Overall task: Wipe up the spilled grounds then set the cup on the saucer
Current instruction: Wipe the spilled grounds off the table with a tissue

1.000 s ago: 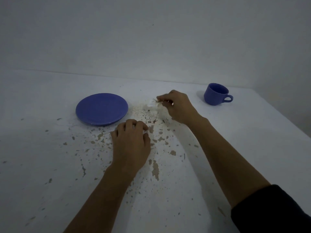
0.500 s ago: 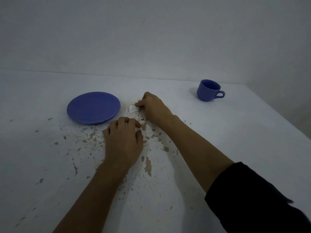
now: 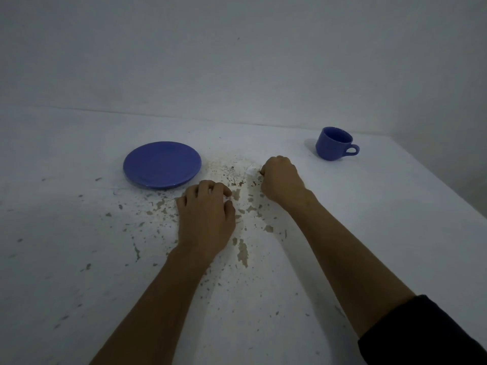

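A blue saucer (image 3: 162, 164) lies flat on the white table, left of centre. A blue cup (image 3: 333, 143) stands upright at the back right, its handle pointing right. Brownish spilled grounds (image 3: 226, 169) dust the table between the saucer and my right hand. My right hand (image 3: 280, 179) is closed on a small white tissue (image 3: 251, 169), of which only a corner shows, pressed to the table at the right edge of the grounds. My left hand (image 3: 205, 219) rests palm down on the table, fingers curled, holding nothing.
The white table top (image 3: 79, 259) has many chipped paint patches around my hands. A plain wall rises behind the table. The table's right edge (image 3: 448, 185) runs diagonally past the cup.
My right hand with the tissue swept left toward the saucer, then back right across the grounds. The left hand stayed put. The view has shifted slightly.
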`<state>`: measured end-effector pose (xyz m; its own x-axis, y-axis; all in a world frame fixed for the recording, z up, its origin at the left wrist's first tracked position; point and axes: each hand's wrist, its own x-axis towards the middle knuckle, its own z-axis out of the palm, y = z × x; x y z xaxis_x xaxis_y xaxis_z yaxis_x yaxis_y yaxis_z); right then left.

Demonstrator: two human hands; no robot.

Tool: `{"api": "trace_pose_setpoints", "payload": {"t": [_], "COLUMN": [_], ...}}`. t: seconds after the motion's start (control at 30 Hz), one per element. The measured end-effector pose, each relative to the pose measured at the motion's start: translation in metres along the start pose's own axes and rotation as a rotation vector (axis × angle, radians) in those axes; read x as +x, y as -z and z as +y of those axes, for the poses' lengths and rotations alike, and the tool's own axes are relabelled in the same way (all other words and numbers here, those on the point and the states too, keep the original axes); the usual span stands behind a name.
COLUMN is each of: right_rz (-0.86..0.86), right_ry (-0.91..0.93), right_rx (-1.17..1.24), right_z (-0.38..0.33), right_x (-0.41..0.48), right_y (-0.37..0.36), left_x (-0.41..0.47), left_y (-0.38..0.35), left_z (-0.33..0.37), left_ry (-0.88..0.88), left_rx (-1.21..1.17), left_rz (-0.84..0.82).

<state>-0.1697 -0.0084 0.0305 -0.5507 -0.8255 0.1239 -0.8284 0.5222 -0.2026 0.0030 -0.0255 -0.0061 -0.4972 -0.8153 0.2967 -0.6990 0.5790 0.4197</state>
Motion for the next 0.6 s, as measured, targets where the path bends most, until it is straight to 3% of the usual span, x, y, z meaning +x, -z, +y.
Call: {"api": "trace_pose_setpoints", "payload": {"t": [0.33, 0.47, 0.6], "right_rz": [-0.234, -0.35, -0.342], "right_ry": [0.001, 0.141, 0.282], "right_rx": [0.194, 0.058, -0.078], "right_z": [-0.044, -0.046, -0.038], "right_x": [-0.015, -0.016, -0.013], "right_y": [0.019, 0.028, 0.025], "left_x": [0.0, -0.001, -0.001], "left_y": [-0.004, -0.004, -0.004], "left_z": [-0.001, -0.003, -0.003], "left_ry": [-0.013, -0.024, -0.023], "left_rx": [-0.002, -0.003, -0.015], "left_rz": [0.05, 0.042, 0.05]}}
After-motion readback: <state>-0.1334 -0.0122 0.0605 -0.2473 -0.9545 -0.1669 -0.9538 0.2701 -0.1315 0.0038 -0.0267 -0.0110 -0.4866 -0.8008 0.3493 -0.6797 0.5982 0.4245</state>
